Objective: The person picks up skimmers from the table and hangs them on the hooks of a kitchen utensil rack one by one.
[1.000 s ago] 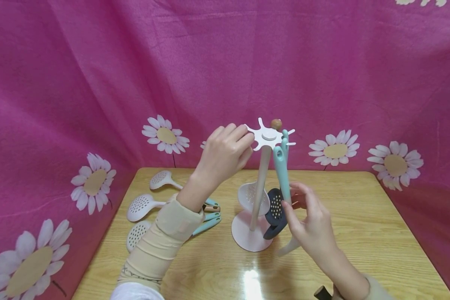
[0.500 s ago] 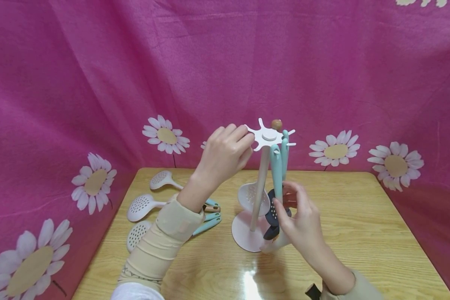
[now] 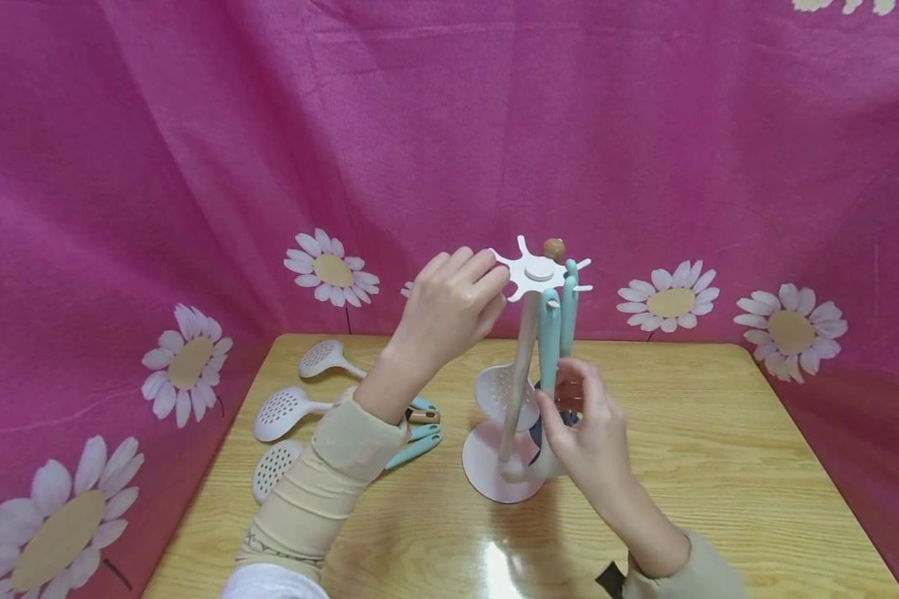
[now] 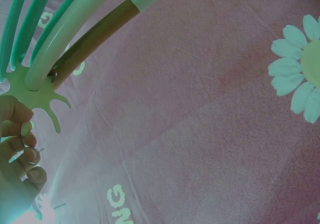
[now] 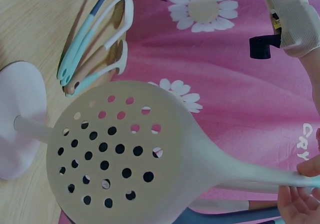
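Observation:
A white utensil rack (image 3: 538, 268), a star of hooks on a pole, stands on the table. My left hand (image 3: 449, 299) pinches one of its hooks at the left; the left wrist view also shows these fingers (image 4: 17, 116) on it. With my right hand (image 3: 588, 433) I hold a skimmer by its teal handle (image 3: 549, 337), the handle's top hole at a front hook. The skimmer's pale perforated head (image 5: 170, 174) hangs low in front of the pole. Behind it hang a white skimmer (image 3: 494, 391), a partly hidden dark blue utensil and another teal handle (image 3: 568, 320).
On the left of the wooden table (image 3: 719, 466) lie several more utensils, among them a skimmer (image 3: 280, 413) with a white perforated head. Their teal and brown handles point toward the rack. A pink daisy-print cloth (image 3: 449, 125) hangs behind and at the sides.
My right hand has moved left with the skimmer, its handle going from a tilt to nearly upright under the front hook. My left hand has stayed on the rack.

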The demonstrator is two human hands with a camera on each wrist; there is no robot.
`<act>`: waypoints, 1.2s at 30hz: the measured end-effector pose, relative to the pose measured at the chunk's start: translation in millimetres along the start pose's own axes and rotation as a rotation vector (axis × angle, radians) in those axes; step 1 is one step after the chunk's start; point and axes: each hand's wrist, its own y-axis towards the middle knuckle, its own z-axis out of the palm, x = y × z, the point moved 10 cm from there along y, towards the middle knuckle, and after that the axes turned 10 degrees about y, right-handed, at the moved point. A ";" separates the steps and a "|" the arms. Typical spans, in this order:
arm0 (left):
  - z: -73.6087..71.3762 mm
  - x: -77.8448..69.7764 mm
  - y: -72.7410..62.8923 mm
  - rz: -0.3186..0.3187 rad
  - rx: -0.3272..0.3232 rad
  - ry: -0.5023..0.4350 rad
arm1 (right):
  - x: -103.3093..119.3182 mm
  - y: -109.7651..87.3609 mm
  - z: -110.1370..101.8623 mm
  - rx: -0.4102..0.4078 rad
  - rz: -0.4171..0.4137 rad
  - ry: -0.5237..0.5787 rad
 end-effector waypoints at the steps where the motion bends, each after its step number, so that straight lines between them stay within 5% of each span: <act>1: 0.1 -0.1 0.0 0.000 0.002 -0.001 | -0.9 -0.1 0.3 -0.002 0.007 0.004; 29: 1.1 0.0 -0.3 0.003 0.006 0.003 | -5.0 0.1 6.5 0.000 -0.023 0.032; 36: 0.6 -0.2 -0.2 0.003 0.004 0.004 | 5.6 10.9 -9.5 -0.019 -0.102 -0.018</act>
